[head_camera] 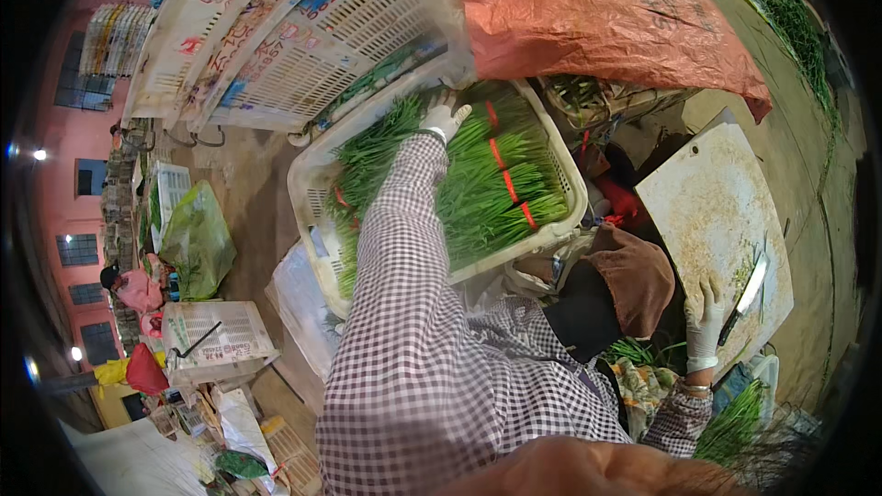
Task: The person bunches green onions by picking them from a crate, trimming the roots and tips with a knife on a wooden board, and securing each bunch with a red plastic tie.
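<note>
My left hand [444, 118], in a white glove, reaches across a cream plastic crate [300, 186] and rests at the bundled greens near its far side. Its thumb is spread; the fingertips are blurred. Chive-like green bundles [482, 186], bound with red ties [504, 172], fill much of the crate. Looser leafy tops [386, 127] lie on its left side. My right hand [704, 324], also gloved, lies with fingers extended on the edge of a stained white cutting board [710, 186]. Just right of it a knife [744, 296] with a black handle lies on the board among green scraps.
Stacked white crates [289, 34] stand beyond the full crate. An orange woven plastic sheet [592, 14] covers things at the top. A brown cloth [637, 282] lies over my knee. Greens [734, 420] sit at lower right. A person [138, 286] is at far left.
</note>
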